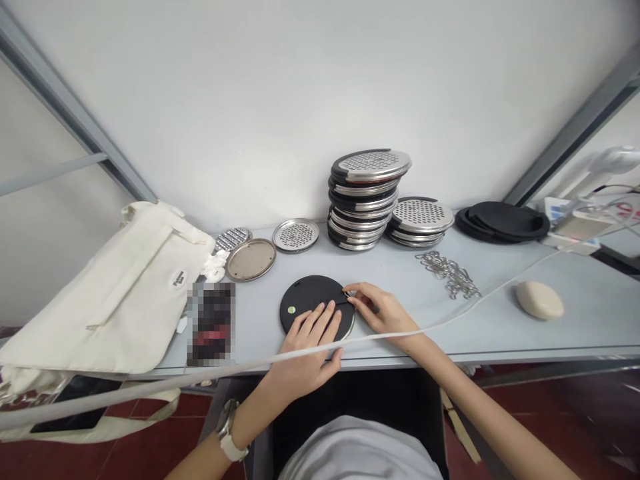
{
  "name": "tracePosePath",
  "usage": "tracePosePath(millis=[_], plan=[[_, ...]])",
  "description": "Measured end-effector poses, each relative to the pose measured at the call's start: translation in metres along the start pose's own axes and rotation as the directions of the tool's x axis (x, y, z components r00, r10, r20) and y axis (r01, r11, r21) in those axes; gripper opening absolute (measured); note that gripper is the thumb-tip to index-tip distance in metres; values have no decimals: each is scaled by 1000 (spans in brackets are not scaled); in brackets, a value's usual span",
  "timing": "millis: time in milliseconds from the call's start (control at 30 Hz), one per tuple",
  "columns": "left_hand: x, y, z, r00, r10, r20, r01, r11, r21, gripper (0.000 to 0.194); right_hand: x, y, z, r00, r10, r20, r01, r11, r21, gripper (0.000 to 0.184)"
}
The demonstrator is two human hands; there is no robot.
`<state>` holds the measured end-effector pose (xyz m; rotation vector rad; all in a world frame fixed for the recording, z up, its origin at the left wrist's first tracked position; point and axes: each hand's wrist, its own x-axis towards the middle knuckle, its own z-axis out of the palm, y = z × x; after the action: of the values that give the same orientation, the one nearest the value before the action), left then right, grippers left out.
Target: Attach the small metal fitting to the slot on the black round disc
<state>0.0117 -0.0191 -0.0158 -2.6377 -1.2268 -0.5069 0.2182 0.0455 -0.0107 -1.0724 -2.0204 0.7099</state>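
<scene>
Disc: one, black, round, flat on the table near its front edge; silvery rim at the lower right.
Sticker: small, round, green and white, on the disc's left part.
Left hand: palm down, fingers spread on the disc; I press or rest on it, grasping nothing.
Right hand: thumb and forefinger closed to a pinch on a small metal clip, at the disc's right edge.
Clip: one, mostly covered by my fingertips; I cannot tell whether it is fastened to the disc.
Watch: one, pale strap, on my left wrist.
Tall stack: black and silvery discs, grater face on top, beyond the disc and my hands.
Short stack: same kind, just right of the tall stack.
Black trays: piled, farther right.
Clip pile: many metal clips, loose, in front of the short stack.
Beige block: one, rounded, right of the clip pile.
Round grater: one, flat, left of the tall stack.
Metal plate: one, round, dull, left of the round grater.
Bag: one, cream, at the table's left end.
Cable: one, white, crossing my view in front of my hands.
</scene>
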Motion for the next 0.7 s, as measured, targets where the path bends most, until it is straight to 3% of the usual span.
tracePosePath(millis=[700], plan=[[0, 0, 0, 1000, 8, -27, -8, 1000, 9, 55, 2, -1, -1, 1000, 1, -2, -1, 1000, -11, 23]])
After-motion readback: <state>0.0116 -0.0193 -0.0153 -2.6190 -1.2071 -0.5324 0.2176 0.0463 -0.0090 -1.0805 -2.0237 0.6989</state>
